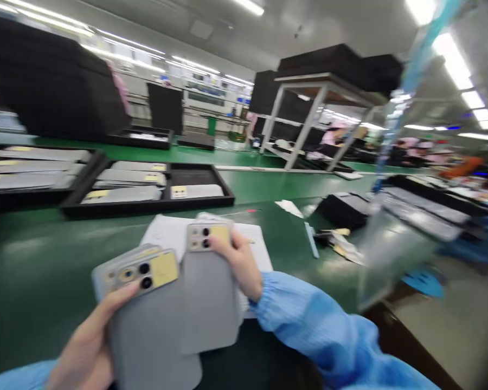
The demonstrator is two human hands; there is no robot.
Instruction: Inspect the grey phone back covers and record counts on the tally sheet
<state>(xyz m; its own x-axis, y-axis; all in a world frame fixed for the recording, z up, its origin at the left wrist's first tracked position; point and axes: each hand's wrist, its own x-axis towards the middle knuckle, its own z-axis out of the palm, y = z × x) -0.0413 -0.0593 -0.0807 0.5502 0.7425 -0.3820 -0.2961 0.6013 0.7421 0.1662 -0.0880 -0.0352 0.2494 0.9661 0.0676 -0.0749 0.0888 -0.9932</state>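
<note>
My left hand (90,338) is closed around a small stack of grey phone back covers (152,330), its thumb lying at the camera cutouts of the top one. Yellow film covers part of that camera strip. In my right hand (244,265) is another few grey phone back covers (211,303), pinched at the camera end, with a finger on the yellow film. The two stacks sit side by side, their edges overlapping or nearly touching. Beneath them, white printed sheets (166,230) lie on the green table (44,249).
A black divided tray (195,205) holds more covers beyond my hands, with another filled tray (28,192) to its left. Scraps (345,246) and a black box (344,210) lie at right. A clear plastic sheet (394,244) hangs beside the table edge. A metal-legged stand (309,127) rises behind.
</note>
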